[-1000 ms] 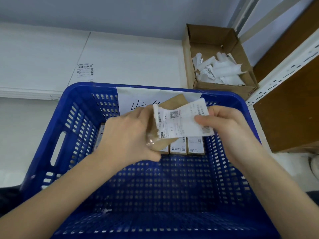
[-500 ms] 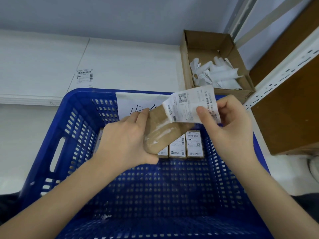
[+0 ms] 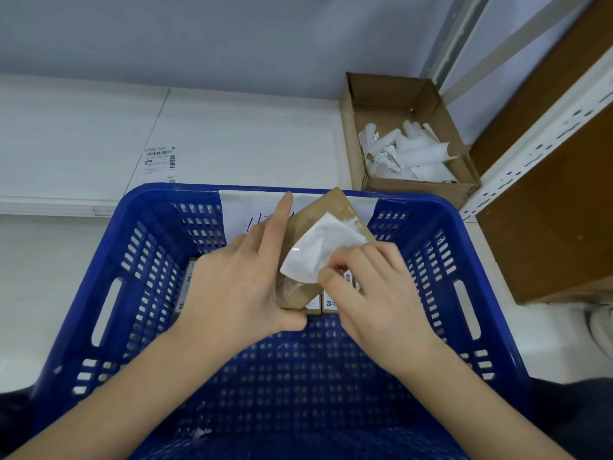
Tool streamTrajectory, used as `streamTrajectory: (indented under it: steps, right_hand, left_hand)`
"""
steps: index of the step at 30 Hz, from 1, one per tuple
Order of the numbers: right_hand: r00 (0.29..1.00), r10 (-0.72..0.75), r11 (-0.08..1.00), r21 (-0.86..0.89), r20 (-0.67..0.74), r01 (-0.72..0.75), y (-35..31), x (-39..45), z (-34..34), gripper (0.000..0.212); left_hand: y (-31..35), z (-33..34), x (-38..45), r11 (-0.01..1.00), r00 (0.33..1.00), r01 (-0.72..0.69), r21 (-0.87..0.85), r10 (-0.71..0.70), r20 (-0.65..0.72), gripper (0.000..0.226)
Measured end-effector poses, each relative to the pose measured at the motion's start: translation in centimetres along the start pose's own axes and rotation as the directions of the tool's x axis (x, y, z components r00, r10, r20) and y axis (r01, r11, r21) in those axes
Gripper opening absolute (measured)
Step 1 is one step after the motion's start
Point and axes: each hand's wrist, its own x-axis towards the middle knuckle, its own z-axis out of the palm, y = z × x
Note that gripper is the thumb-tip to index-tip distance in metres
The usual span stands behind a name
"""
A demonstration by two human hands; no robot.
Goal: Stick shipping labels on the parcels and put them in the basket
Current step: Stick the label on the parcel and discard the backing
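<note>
**Inspector:** Since the frame half a second ago, the white shipping label (image 3: 320, 252) has turned over: its printed face no longer shows, and its blank white side now lies against the top of the flat brown paper parcel (image 3: 310, 237). The right hand (image 3: 374, 293) has come down with it.

**Clerk:** How do the hands stand?

**Inspector:** The left hand (image 3: 238, 287) grips the parcel along its left edge, thumb curled under the near corner, index finger stretched straight up the edge. The right hand pinches the label's near right edge, fingers curled. The label looks creased and only partly flat.

**Clerk:** And the parcel's position?

**Inspector:** Held tilted above the blue perforated plastic basket (image 3: 132, 293), over its far half, not resting on the floor of it.

**Clerk:** Contents of the basket?

**Inspector:** A row of small labelled parcels (image 3: 330, 302) lies on the basket floor under the hands, mostly hidden. A white handwritten paper sign (image 3: 238, 207) is fixed to the basket's far wall.

**Clerk:** Surroundings?

**Inspector:** Beyond the basket's far right corner stands an open brown cardboard box (image 3: 391, 104) holding curled white backing strips (image 3: 418, 154). Beyond the far left corner, a printed barcode label (image 3: 159, 160) lies on the white surface (image 3: 248, 137).
</note>
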Motion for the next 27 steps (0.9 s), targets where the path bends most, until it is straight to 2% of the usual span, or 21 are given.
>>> streamTrajectory:
  steps: [4,6,10,13,17,19,21,22,25,27]
  right_hand:
    - [0.999,-0.032,0.999,0.012,0.034,0.032,-1.4,-0.3,-0.1,0.024]
    - [1.000,-0.003,1.000,-0.023,0.006,0.004,-1.8,-0.1,-0.1,0.026]
    - [0.981,0.074,0.985,-0.143,-0.181,-0.101,-0.1,1.1,-1.0,0.019]
    - [0.944,0.089,0.974,-0.169,-0.318,-0.148,1.6,1.8,-2.1,0.018]
    - [0.916,0.075,0.971,-0.180,-0.394,-0.157,3.1,2.2,-3.3,0.027]
    - [0.900,0.233,0.959,-0.066,-0.368,-0.275,3.2,2.3,-3.6,0.035]
    - [0.845,0.461,0.887,0.113,-0.270,-0.448,3.2,2.3,-3.8,0.038]
    - [0.826,0.507,0.862,0.157,-0.246,-0.482,3.1,2.5,-4.1,0.038]
    - [0.781,0.542,0.840,0.234,-0.311,-0.490,4.6,3.1,-5.5,0.027]
    - [0.805,0.529,0.848,0.164,-0.268,-0.503,5.4,3.1,-5.6,0.027]
  left_hand:
    - [-0.3,-0.1,0.0,0.999,1.000,0.012,-0.030,-0.012,-0.021,0.132]
    - [-0.3,-0.2,0.0,0.999,0.998,0.009,-0.046,-0.012,-0.058,0.130]
    - [0.6,-0.7,-0.3,0.998,0.996,-0.033,-0.053,0.028,-0.083,0.121]
    - [0.9,-0.7,-0.3,0.994,0.994,-0.089,-0.057,0.085,-0.069,0.111]
    - [0.8,-0.6,-0.4,0.992,0.990,-0.110,-0.057,0.104,-0.091,0.116]
    - [0.9,-0.5,-0.4,0.993,0.990,-0.113,-0.038,0.110,-0.084,0.120]
    - [0.7,0.1,-0.2,0.996,0.995,-0.082,-0.029,0.080,-0.051,0.122]
    - [0.6,0.2,-0.2,0.998,0.998,-0.069,-0.009,0.069,-0.014,0.124]
    - [-0.3,1.5,0.1,0.999,0.995,-0.005,0.041,0.001,0.100,0.123]
    - [-0.5,1.9,-0.2,0.999,0.995,0.006,0.032,-0.009,0.095,0.121]
